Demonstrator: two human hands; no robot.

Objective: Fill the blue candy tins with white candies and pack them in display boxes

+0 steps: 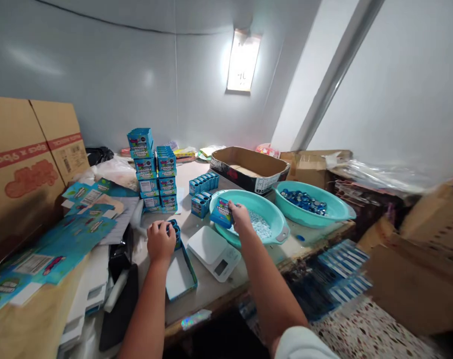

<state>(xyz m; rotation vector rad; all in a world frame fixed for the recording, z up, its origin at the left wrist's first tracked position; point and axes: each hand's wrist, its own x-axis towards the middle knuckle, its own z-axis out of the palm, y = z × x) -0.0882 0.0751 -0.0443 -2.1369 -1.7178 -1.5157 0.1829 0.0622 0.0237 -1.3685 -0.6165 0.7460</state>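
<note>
Caramelo box: right grip pinches one, near two basins; left grip unclear.

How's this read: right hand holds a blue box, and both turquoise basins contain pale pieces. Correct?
Not quite: only the left basin contains pale pieces. The head view shows dark blue pieces in the right basin. Both basins are turquoise, and the right hand does hold a blue box.
</note>
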